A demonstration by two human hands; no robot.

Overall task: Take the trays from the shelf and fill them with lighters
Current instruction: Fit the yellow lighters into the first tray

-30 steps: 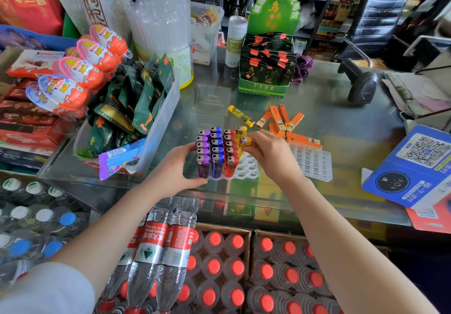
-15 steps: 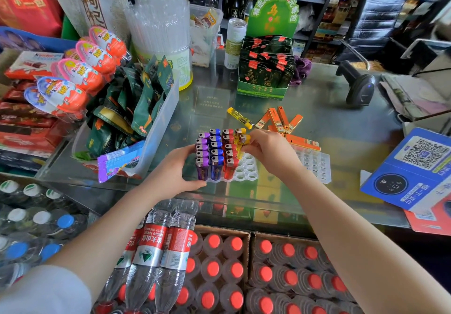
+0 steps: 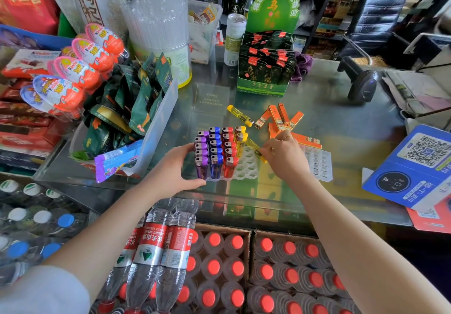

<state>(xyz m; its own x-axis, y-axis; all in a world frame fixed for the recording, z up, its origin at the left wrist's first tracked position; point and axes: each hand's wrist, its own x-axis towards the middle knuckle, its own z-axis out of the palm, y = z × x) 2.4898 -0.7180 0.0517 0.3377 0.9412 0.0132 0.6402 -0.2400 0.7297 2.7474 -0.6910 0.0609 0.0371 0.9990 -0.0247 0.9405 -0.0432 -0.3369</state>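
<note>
A white plastic tray (image 3: 246, 167) with round holes sits on the glass counter. Purple, blue and red lighters (image 3: 214, 152) stand in its left rows, and two yellow ones at the back of the fourth row. My left hand (image 3: 174, 169) grips the tray's left side. My right hand (image 3: 284, 153) pinches a yellow lighter (image 3: 255, 149), tilted over the tray's open holes. Another yellow lighter (image 3: 240, 115) lies loose on the counter behind the tray. Several orange lighters (image 3: 280, 119) lie in a heap behind my right hand. A second white tray (image 3: 319, 164) lies flat to the right.
A clear bin of green packets (image 3: 136, 108) stands left of the tray. A green display box (image 3: 264, 69) and a barcode scanner (image 3: 361, 81) stand further back. A blue QR sign (image 3: 415, 167) lies at the right. Bottled water sits below the counter edge.
My right hand has drawn back from the yellow row to the right and now holds a yellow lighter tilted over the tray. My left hand stays on the tray.
</note>
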